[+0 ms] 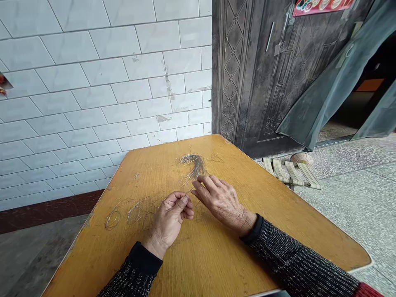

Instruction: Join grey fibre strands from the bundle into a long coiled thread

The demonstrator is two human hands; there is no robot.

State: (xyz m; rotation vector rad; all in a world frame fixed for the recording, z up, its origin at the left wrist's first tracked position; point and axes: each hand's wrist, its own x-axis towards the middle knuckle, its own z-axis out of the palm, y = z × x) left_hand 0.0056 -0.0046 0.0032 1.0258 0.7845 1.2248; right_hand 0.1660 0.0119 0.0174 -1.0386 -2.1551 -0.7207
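My left hand [171, 215] pinches a thin wire [189, 191] between thumb and forefinger over the middle of the table. Across from it, my right hand [220, 202] has its fingertips closed at the other end of that short stretch of wire. Just beyond my right hand lies a loose, bent bundle of thin silvery wires [198, 164]. To the left of my left hand rest a coiled wire loop [112, 219], a second loop [135, 215] and a third loop [148, 220], partly hidden by the hand.
The yellow wooden table [204, 264] has its far edge near a white tiled wall [102, 74]. A dark patterned door [256, 82] and a grey-green curtain [328, 95] stand at the right. Beside the table is a low stool with striped straps [291, 172].
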